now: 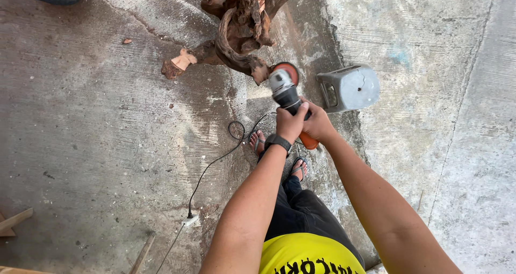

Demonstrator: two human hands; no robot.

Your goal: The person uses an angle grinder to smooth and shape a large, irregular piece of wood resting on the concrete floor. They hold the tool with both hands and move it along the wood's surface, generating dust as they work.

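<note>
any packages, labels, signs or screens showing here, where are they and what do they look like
No packages, signs or lit screens show.
Shirt print: black lettering on the yellow shirt, bottom centre edge.
Wristwatch: black band on the left wrist, behind the left hand gripping the angle grinder; its face is not visible.

Soft daylight, even, no hard sun. Concrete floor (107,145) reads darker grey left of the gnarled root (242,27), paler and a bit washed out to its right, esp. around the grey stool (349,86). Shadows faint: a weak smudge under the root, slight shade beneath the stool just right of it. No glare. Sharp thru the centre; wood grain and cord (207,169) below the root crisp. Wide-angle lens: forearms nearer the camera than the root look stretched, floor seams far right of it bow slightly. No motion blur, low noise.
</note>
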